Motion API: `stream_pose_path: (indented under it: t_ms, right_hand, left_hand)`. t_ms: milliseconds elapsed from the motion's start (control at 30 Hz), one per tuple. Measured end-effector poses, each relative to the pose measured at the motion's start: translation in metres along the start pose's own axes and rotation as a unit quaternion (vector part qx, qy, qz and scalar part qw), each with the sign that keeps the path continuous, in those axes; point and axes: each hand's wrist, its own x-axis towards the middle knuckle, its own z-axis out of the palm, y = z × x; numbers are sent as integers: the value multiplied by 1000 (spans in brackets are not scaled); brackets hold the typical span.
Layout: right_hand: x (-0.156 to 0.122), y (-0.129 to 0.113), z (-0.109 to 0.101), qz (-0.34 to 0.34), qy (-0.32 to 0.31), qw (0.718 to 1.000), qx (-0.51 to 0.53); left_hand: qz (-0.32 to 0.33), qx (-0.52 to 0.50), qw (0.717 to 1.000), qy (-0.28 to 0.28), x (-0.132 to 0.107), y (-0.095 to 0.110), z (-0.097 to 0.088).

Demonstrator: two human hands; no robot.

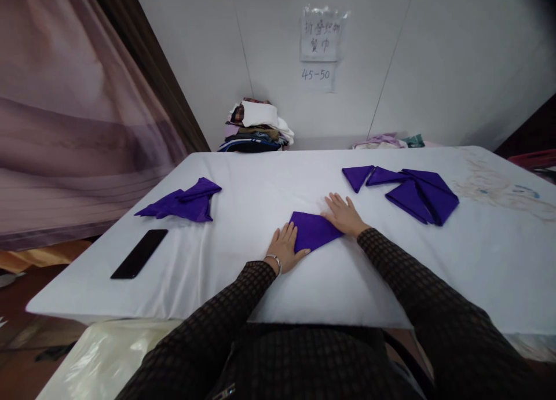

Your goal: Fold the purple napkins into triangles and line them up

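A purple cloth napkin, folded into a flat kite-like shape, lies on the white-covered table in front of me. My left hand rests flat on its left edge, fingers stretched out and a bracelet at the wrist. On the napkin's right corner lies my right hand, its fingers spread and pointing away from me. Both hands press down without gripping the cloth. Part of each side edge is hidden under them.
Folded purple napkins lie at the right rear. A crumpled purple napkin and a black phone are on the left. Behind the table stand a clothes pile and a wall sign. A curtain hangs at left.
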Motion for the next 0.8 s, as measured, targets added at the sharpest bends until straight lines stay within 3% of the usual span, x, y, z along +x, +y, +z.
stream_pose_path:
  t_ms: [100,200,267,400,533,600,733,800]
  right_hand:
    - [-21,-35,5,-113,-6,993,26]
    - [-39,-49,15,-147,-28,988,41]
    - [-44,-38,19,-128,-30,991,39]
    - [-41,13,16,-66,-48,996,29]
    - [-38,39,9,48,-49,998,13]
    - [-39,28,6,55,-23,998,7]
    - [-41,-21,7,-89,-2,996,29]
    - [-38,-41,10,-126,-14,991,43]
  left_hand:
    - [0,-1,1000,2,0,0,0]
    - [-6,0,1000,-7,0,2,-1]
    - [-7,3,1000,-11,0,2,-3]
    - [-6,5,1000,-8,0,2,-3]
    - [-3,5,1000,-4,0,1,-1]
    - [-3,6,1000,-4,-1,1,-2]
    - [-9,8,1000,-9,-1,3,-3]
    - [-11,8,1000,-13,-1,3,-3]
